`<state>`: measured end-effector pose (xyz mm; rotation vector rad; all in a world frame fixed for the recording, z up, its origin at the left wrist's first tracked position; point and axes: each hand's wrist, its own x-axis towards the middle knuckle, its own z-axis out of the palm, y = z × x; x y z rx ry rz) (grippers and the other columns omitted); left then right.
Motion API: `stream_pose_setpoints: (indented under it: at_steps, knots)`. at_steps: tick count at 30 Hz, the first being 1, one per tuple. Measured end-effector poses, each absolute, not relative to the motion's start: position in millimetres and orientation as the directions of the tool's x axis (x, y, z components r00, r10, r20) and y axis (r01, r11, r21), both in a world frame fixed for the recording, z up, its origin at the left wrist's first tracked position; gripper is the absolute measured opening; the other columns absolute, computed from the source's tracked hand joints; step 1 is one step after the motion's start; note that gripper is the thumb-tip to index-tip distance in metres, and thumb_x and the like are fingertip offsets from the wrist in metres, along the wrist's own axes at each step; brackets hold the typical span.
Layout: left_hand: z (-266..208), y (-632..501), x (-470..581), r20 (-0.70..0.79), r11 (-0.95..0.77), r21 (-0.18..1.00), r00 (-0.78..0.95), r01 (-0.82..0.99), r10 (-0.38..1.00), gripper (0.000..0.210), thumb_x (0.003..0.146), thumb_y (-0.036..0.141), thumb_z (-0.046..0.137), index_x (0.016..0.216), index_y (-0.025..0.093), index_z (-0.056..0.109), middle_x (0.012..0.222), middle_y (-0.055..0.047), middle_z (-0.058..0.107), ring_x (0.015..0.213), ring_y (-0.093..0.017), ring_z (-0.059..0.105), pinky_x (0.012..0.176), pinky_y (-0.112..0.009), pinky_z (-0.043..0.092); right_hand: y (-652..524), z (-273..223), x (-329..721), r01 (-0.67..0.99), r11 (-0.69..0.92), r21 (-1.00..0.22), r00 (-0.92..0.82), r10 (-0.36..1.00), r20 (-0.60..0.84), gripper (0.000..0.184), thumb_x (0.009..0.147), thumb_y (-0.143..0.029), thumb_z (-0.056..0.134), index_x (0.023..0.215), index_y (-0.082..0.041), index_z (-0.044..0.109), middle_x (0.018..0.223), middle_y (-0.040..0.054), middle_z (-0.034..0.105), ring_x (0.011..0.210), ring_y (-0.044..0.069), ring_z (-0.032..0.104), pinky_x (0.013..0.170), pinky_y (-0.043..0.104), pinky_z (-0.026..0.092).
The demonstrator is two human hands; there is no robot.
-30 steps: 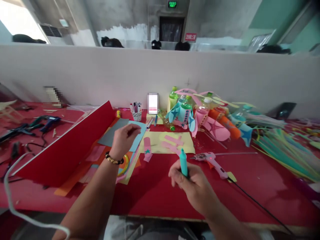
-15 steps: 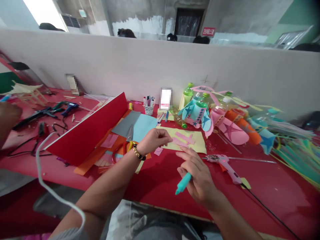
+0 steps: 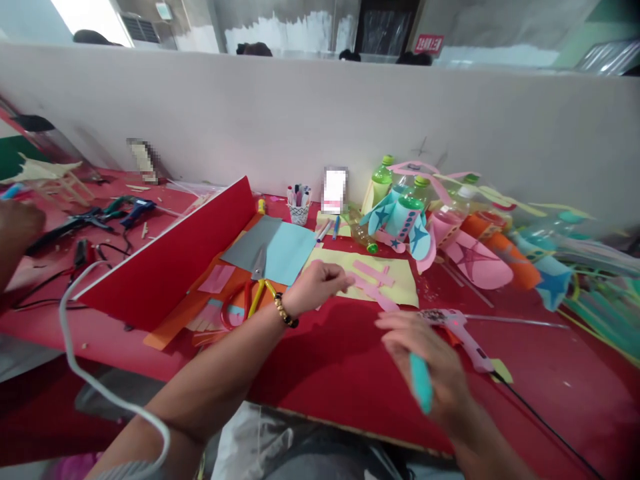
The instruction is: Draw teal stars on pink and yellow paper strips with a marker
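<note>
My left hand (image 3: 320,288), closed in a pinch, holds one end of a pink paper strip (image 3: 373,291) over the yellow sheet (image 3: 345,259). The strip's wider end reaches toward my right hand (image 3: 425,350). A turquoise marker (image 3: 421,383) is tucked in that right hand and points down toward me, while the fingers stretch forward near the strip. Other narrow pink strips (image 3: 370,272) lie crossed on the yellow sheet. Just beyond my right fingers rests a pink glue gun (image 3: 467,343), partly hidden by the hand.
Scissors (image 3: 257,273) lie open on grey and blue paper (image 3: 290,250) at left, beside a standing red board (image 3: 175,260). Behind are a marker cup (image 3: 299,212) and a phone (image 3: 335,190). Decorated bottles (image 3: 407,213) crowd the right. A co-worker's hand (image 3: 20,223) is at far left.
My right hand has moved right and nearer to me, and the marker has swung to point more toward me. More of the pink strip shows between my hands. The view has shifted slightly.
</note>
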<state>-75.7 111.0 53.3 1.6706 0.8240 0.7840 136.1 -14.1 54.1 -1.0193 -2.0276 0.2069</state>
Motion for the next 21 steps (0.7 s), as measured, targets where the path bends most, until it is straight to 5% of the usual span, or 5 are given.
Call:
stream_pose_setpoints:
  at_steps: [3, 8, 14, 18, 21]
  knots:
    - [53.1, 118.0, -78.4, 0.130, -0.164, 0.985, 0.382, 0.059, 0.915, 0.050, 0.086, 0.055, 0.058, 0.057, 0.015, 0.052, 0.049, 0.004, 0.042, 0.045, -0.005, 0.034, 0.045, -0.018, 0.028, -24.2, 42.1, 192.5, 0.790, 0.370, -0.489, -0.033, 0.821, 0.569, 0.013, 0.091, -0.020, 0.054, 0.099, -0.023, 0.064, 0.098, 0.0069, 0.066, 0.093, 0.020, 0.063, 0.083, 0.036, 0.050]
    - [55.6, 121.5, -78.6, 0.173, -0.190, 0.981, 0.248, 0.048, 0.953, 0.035, 0.082, 0.048, 0.061, 0.071, 0.015, 0.061, 0.059, 0.001, 0.054, 0.052, -0.006, 0.041, 0.049, -0.018, 0.034, -44.9, -2.8, 279.9, 0.972, -0.095, -0.213, 0.178, 0.893, 0.413, 0.040, 0.091, -0.048, 0.043, 0.103, -0.019, 0.069, 0.098, 0.0108, 0.065, 0.083, 0.027, 0.064, 0.065, 0.037, 0.049]
    - [50.3, 127.6, -79.0, 0.152, -0.181, 0.976, 0.214, 0.123, 0.965, 0.029, 0.082, 0.043, 0.059, 0.074, 0.015, 0.063, 0.062, 0.001, 0.057, 0.052, -0.007, 0.043, 0.049, -0.019, 0.034, -46.4, -29.4, 298.2, 0.967, -0.239, -0.088, 0.253, 0.941, 0.224, 0.045, 0.089, -0.046, 0.046, 0.117, -0.016, 0.064, 0.112, 0.0146, 0.066, 0.091, 0.030, 0.065, 0.070, 0.039, 0.049]
    - [46.3, 131.6, -79.8, 0.169, -0.198, 0.971, 0.198, 0.136, 0.966, 0.029, 0.081, 0.042, 0.059, 0.073, 0.015, 0.063, 0.061, 0.001, 0.058, 0.052, -0.007, 0.042, 0.049, -0.019, 0.034, -33.7, -24.1, 302.4, 0.936, -0.351, 0.001, 0.346, 0.925, 0.158, 0.040, 0.088, -0.046, 0.047, 0.107, -0.019, 0.068, 0.105, 0.0141, 0.069, 0.085, 0.032, 0.066, 0.065, 0.040, 0.047]
    - [46.1, 132.5, -81.1, 0.187, -0.213, 0.968, 0.183, 0.133, 0.965, 0.028, 0.081, 0.042, 0.060, 0.074, 0.015, 0.063, 0.063, 0.000, 0.058, 0.054, -0.007, 0.045, 0.052, -0.019, 0.036, -27.3, -12.1, 306.5, 0.922, -0.385, -0.051, 0.388, 0.910, 0.149, 0.035, 0.087, -0.047, 0.049, 0.096, -0.021, 0.070, 0.097, 0.0139, 0.069, 0.077, 0.031, 0.065, 0.059, 0.039, 0.042]
